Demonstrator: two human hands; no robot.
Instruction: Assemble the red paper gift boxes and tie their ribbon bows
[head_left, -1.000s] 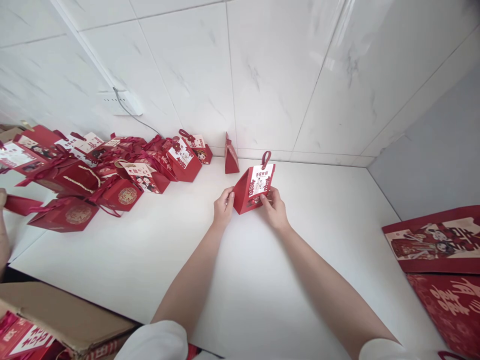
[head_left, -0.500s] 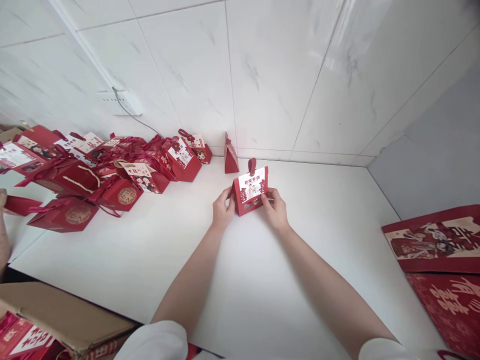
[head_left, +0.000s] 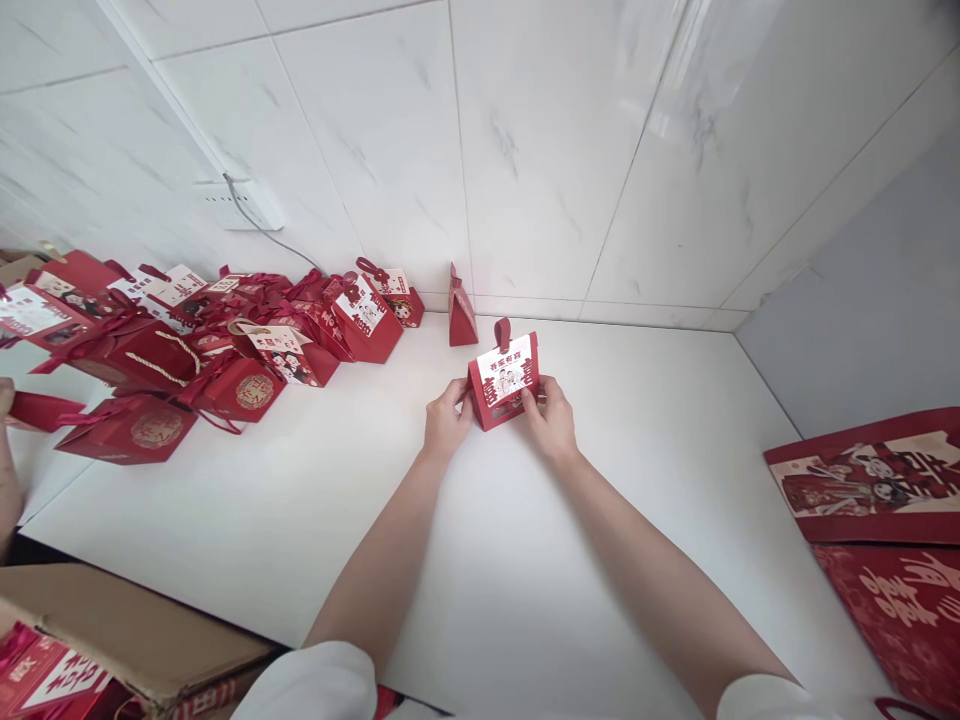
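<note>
A small red gift box (head_left: 504, 383) with a white picture label and a red loop on top stands upright on the white table (head_left: 525, 560). My left hand (head_left: 445, 420) pinches its left side. My right hand (head_left: 551, 415) grips its right side, thumb on the front. Both hands have fingers closed on the box. Just behind it, near the wall, another small red box (head_left: 460, 309) stands alone.
Several red gift boxes and bags (head_left: 225, 340) crowd the table's left side along the wall. Large red bags (head_left: 877, 490) lie at the right edge. A cardboard carton (head_left: 112, 640) sits at lower left. Another person's arm (head_left: 6, 470) shows at the far left edge.
The box went from tilted right to standing upright and square to me. My hands stayed on its two sides and shifted only slightly.
</note>
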